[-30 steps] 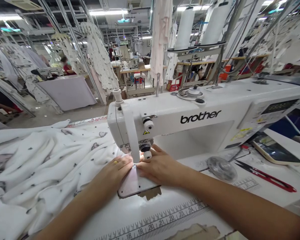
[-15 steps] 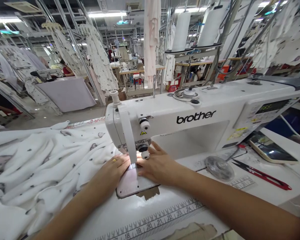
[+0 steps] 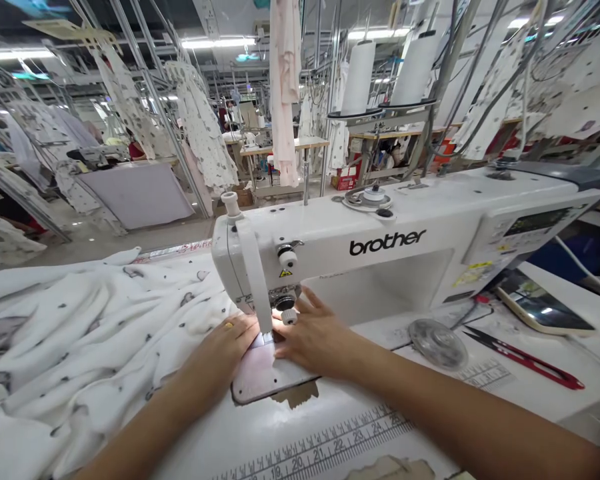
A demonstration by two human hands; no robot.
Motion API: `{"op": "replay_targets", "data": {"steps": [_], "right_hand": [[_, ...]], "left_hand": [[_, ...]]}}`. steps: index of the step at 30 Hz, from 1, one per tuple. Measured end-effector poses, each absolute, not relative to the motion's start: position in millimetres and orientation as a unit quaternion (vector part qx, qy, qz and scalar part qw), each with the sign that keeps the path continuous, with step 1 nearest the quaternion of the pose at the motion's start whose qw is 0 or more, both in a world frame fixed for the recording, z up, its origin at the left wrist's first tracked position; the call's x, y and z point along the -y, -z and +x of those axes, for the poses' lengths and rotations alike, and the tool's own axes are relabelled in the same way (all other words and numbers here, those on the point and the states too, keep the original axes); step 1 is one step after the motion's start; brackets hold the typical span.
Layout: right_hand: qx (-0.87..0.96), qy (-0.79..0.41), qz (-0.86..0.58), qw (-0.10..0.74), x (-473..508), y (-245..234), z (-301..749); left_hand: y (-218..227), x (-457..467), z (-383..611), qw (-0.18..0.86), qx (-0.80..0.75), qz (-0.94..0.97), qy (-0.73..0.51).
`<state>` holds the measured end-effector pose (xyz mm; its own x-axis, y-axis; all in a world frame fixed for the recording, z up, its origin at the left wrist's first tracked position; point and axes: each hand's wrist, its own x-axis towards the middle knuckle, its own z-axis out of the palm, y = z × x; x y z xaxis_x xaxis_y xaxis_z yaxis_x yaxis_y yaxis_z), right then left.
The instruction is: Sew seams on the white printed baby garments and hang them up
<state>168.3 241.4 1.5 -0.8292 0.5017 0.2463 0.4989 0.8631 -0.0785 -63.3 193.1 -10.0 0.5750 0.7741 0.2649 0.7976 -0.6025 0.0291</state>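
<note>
A white sewing machine [image 3: 330,247] marked "brother" stands before me, its lamp lit over the needle area. My left hand [image 3: 227,347], with a yellow ring, lies flat left of the needle, fingers stretched toward it. On the other side, my right hand [image 3: 313,339] rests on the machine bed with its fingers spread. Some fingertips are hidden behind the machine head. White printed fabric [image 3: 95,340] spreads in folds left of the machine and reaches my left hand. A white strip [image 3: 254,273] hangs down the front of the head. The metal bed plate [image 3: 255,379] shows below my fingers.
At right lie a clear bobbin case-like disc [image 3: 437,343], red-handled thread snips [image 3: 530,360] and a phone [image 3: 545,303]. A printed ruler [image 3: 325,447] runs along the table front. Thread cones [image 3: 359,79] stand behind the machine. Garments [image 3: 203,127] hang beyond.
My view has shifted slightly, so the machine sits a little lower in the picture. Both hands stay beside the needle in nearly the same pose.
</note>
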Motion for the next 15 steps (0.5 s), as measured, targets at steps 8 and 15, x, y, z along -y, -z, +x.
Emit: {"op": "replay_targets", "data": {"steps": [8,15], "right_hand": [[0.958,-0.008,-0.255,0.130,-243.8,-7.2,168.2],[0.950,0.020,-0.258,0.175,-244.5,-6.2,168.9]], "left_hand": [[5.9,-193.6,-60.6,0.004,0.457,-0.880,0.128],[0.3,-187.9,-56.7,-0.057,0.484,-0.866,0.115]]}}
